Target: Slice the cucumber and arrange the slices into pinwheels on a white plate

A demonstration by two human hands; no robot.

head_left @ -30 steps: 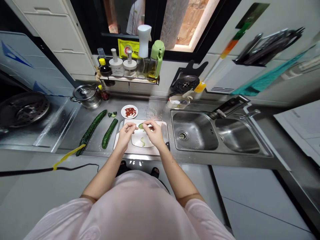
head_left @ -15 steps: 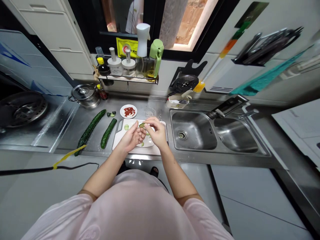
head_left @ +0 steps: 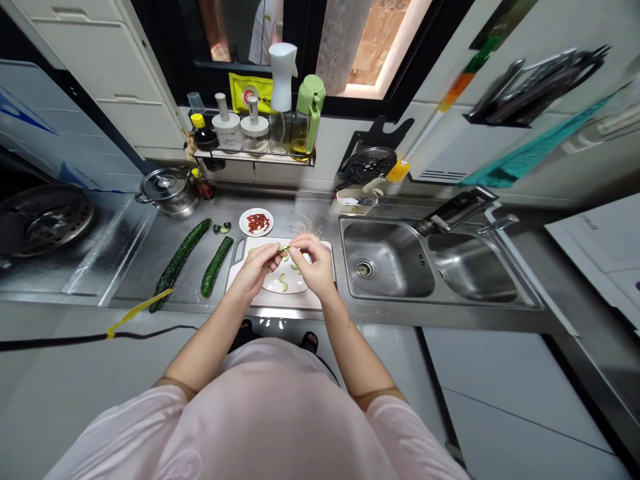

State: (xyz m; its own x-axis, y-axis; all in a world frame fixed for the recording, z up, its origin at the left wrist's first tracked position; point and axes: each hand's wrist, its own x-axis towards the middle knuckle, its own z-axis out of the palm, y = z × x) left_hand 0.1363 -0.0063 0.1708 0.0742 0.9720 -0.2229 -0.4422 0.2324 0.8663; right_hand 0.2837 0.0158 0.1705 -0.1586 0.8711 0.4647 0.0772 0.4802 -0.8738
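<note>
Between the fingertips of my left hand [head_left: 260,265] and my right hand [head_left: 313,259] is a small cucumber slice [head_left: 284,249], pinched from both sides. Both hands hover over a white cutting board [head_left: 239,267] with a grey handle at its left. Below the fingers a white oval plate [head_left: 273,285] rests on the board, with several curved cucumber pieces [head_left: 283,283] on it. Left of the board lie a shorter cucumber [head_left: 217,268] and a longer cucumber [head_left: 183,260]. Dark green cucumber ends [head_left: 223,228] sit just behind the shorter one.
A small plate of chopped red pieces [head_left: 256,222] stands behind the board. To the right is a double sink [head_left: 385,260] with a faucet [head_left: 460,210]. A lidded pot [head_left: 169,191] stands back left, under a rack of bottles [head_left: 255,157]. The stove [head_left: 45,220] is far left.
My left fingers have closed in on the cucumber slice, which both hands now pinch. More of the oval plate and its curved pieces shows below; the left hand covers more of the board's left part.
</note>
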